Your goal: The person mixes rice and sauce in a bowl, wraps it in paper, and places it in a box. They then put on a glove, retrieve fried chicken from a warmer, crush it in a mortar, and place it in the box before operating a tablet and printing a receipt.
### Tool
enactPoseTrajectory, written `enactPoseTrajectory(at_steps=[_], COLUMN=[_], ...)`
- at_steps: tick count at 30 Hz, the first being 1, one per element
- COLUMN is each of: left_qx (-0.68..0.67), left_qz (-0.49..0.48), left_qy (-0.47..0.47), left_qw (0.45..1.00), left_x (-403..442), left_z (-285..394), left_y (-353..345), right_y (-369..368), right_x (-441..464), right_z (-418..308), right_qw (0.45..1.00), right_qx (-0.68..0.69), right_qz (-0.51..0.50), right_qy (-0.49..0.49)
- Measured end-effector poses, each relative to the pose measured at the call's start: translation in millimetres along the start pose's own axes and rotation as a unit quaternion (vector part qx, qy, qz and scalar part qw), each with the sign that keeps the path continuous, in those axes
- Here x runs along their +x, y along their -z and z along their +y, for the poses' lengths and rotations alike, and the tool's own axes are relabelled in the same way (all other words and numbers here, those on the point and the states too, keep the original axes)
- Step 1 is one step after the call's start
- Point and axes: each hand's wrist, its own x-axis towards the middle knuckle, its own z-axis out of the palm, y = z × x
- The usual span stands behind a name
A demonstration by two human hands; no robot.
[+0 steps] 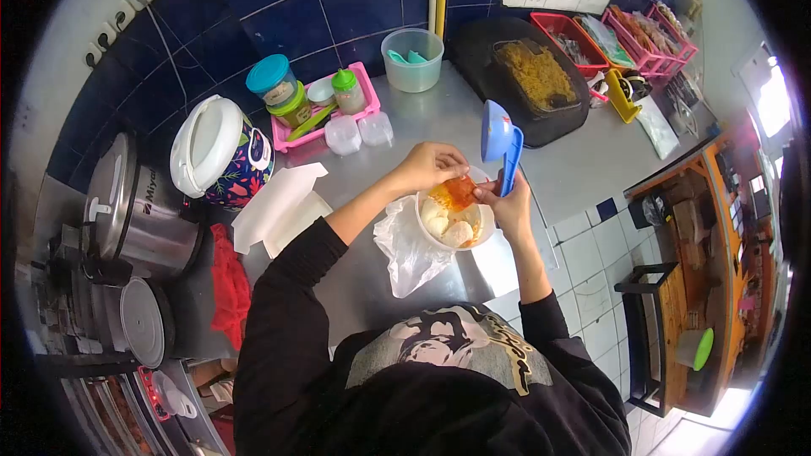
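Over a white round tub (489, 235), my left hand (431, 166) and my right hand (509, 204) meet at a small clear plastic packet of orange-red sauce (457, 192). The fingers of both hands are closed on the packet, which tilts down toward the tub. A blue plastic scoop (512, 160) also stands upright in my right hand, its round bowl pointing away from me. Pale, rounded food pieces (437, 218) with orange sauce on them lie in the tub. Beside the tub is a crumpled clear plastic bag (404, 245).
An open white paper box (283, 213) and red cloth (228, 287) lie left, near a patterned rice cooker (245, 160) and steel pot (152, 203). Behind are a pink tray (368, 84), translucent bucket (413, 76) and black tray (473, 59) of brown food. The counter's right edge drops to tiled floor.
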Motion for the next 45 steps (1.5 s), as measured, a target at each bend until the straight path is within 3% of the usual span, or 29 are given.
enactPoseTrajectory(at_steps=[9,12,15,18,21,27,30,33,34,39,42,45], left_qx=[0.066,0.008,-0.089,-0.155,-0.051,0.125,-0.055,-0.282,-0.329,-0.526,-0.544,-0.419], left_qz=[0.084,0.059,-0.006,-0.059,-0.071,0.048,0.073,-0.020,-0.036,-0.053,0.002,0.153], left_qy=[0.004,-0.004,-0.001,-0.069,-0.014,-0.018,0.105,0.255,0.265,0.264,0.227,0.150], left_qw=[0.994,0.998,0.996,0.984,0.996,0.991,0.990,0.925,0.906,0.807,0.807,0.882], left_x=[-1.5,-2.9,-7.7,-22.8,-47.9,-55.0,-59.4,-67.9,-68.1,-61.1,-60.7,-59.6], left_z=[6.0,11.2,12.3,-3.5,-8.6,-25.5,-26.4,-25.5,-24.5,-49.1,-60.2,-49.1], left_y=[-2.3,0.6,7.8,18.8,18.3,0.9,-0.7,1.0,-0.6,-12.1,-15.8,-14.7], right_y=[-2.8,-0.9,5.3,8.2,8.2,7.7,6.7,4.8,3.9,2.8,3.1,3.7], right_x=[12.4,12.4,18.6,21.5,21.7,25.4,22.8,21.1,21.1,19.9,19.4,17.2], right_z=[2.5,-14.8,-13.9,-15.0,-22.7,-12.5,-12.9,-13.8,-13.5,-14.4,-10.8,-11.3], right_qw=[0.998,0.981,0.975,0.965,0.968,0.968,0.970,0.969,0.969,0.977,0.978,0.985], right_qx=[0.043,0.172,0.187,0.238,0.231,0.229,0.225,0.232,0.231,0.189,0.186,0.155], right_qz=[-0.023,-0.067,-0.096,-0.078,-0.057,-0.057,-0.056,-0.053,-0.054,-0.063,-0.071,-0.064], right_qy=[-0.027,-0.061,-0.074,-0.075,-0.075,-0.085,-0.079,-0.073,-0.072,-0.073,-0.059,-0.046])
